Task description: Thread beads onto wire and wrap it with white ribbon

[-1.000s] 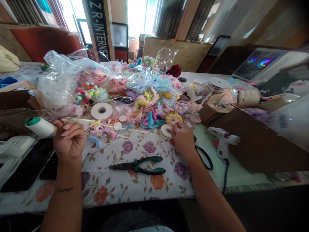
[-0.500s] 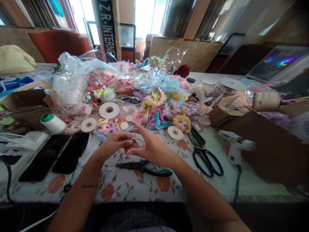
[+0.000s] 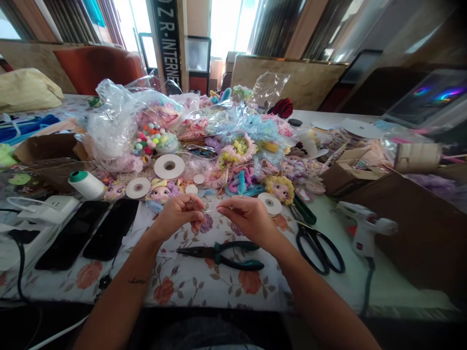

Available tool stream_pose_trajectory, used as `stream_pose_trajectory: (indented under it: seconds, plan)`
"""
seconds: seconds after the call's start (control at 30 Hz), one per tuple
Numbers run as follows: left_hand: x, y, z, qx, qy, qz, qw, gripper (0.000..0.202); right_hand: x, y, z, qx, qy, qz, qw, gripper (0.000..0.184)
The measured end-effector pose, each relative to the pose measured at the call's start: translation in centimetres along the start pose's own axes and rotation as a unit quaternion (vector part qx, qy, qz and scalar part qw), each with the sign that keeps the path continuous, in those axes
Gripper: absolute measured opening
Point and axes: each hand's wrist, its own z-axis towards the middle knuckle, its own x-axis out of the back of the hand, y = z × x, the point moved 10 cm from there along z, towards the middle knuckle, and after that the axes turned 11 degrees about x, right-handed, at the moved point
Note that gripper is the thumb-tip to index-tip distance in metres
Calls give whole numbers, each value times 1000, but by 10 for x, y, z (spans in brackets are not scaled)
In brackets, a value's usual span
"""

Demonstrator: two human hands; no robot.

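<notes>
A thin pale strand runs between my hands over the flowered tablecloth; I cannot tell whether it is thread or wire. My left hand pinches one end, thumb against fingers. At the other end, my right hand has its fingers and thumb pressed together on the strand. Just below both hands lie long-nose pliers with dark green handles, their jaws pointing left. Beyond the hands are two small white discs and a ribbon spool near my right wrist.
Black scissors and a white glue gun lie right, beside a cardboard box. Two phones and a power strip are left. A heap of plastic-wrapped trims, doll faces and a thread cone spreads behind.
My right hand has gone from spread fingers beside the left to a closed pinch farther right. The strand, curved earlier, now stretches between both hands. The view has shifted slightly.
</notes>
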Motion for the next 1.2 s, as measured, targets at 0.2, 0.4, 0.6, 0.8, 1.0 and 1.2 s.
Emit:
stream_pose_trajectory:
  seconds: [0.2,0.4,0.6,0.8,1.0,1.2]
  plan:
    - [-7,-3,1,-8,16,25,1000,24,-1,6,-2,-19,1,-19,1000,27]
    - [-4,-1,0,-68,61,117,989,17,7,15,-9,-56,44,-8,997,25]
    - [-1,0,4,-71,90,177,977,19,7,16,-8,-70,36,14,997,23]
    - [-15,0,6,-74,11,100,992,49,-5,12,-6,-66,-8,45,997,24]
    - [-19,-8,6,-48,1,52,997,35,-8,17,-10,-64,-3,49,997,25]
    - [-10,11,-6,-142,114,209,961,28,-7,21,-13,-64,8,36,997,24]
